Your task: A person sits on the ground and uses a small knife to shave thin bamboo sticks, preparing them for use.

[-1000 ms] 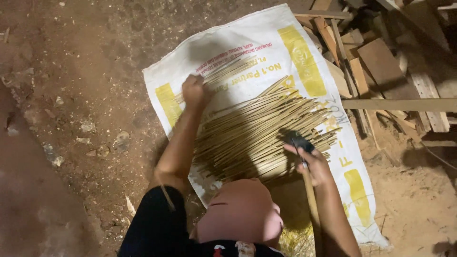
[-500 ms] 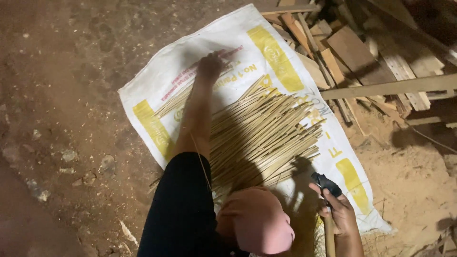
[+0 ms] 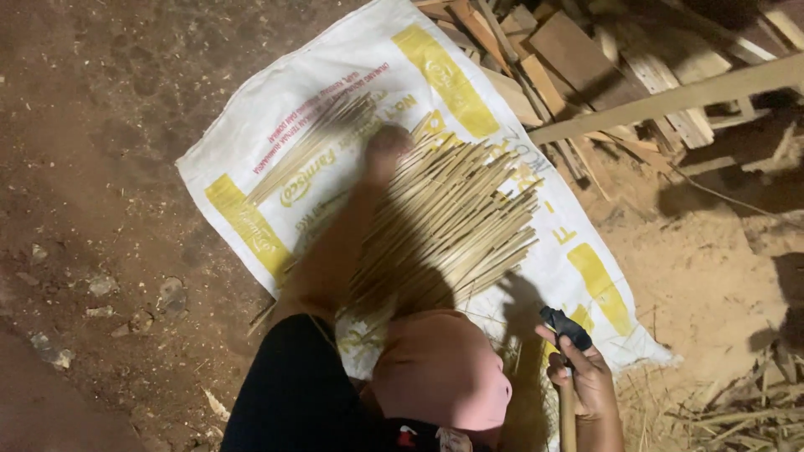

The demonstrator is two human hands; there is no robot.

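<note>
A pile of thin pale bamboo sticks point(image 3: 452, 226) lies fanned out on a white and yellow woven sack point(image 3: 251, 167) spread on the dirt. My left hand point(image 3: 387, 151), blurred by motion, is at the far end of the pile, touching the sticks; its fingers cannot be made out. A few separate sticks point(image 3: 310, 146) lie to its left on the sack. My right hand point(image 3: 586, 381) is low at the sack's near right edge, closed around a black-headed tool point(image 3: 568, 328) with a wooden handle.
Rough wooden planks and offcuts point(image 3: 578, 50) are heaped at the top right, with a long beam point(image 3: 670, 100) across them. Stones point(image 3: 172, 293) dot the dirt on the left. Straw-like scraps point(image 3: 745, 410) lie at the bottom right. A pink rounded shape point(image 3: 444, 368) sits below the pile.
My left hand has swept from the sack's far left corner back toward the pile's far end. My right hand has stayed low at the right with the tool.
</note>
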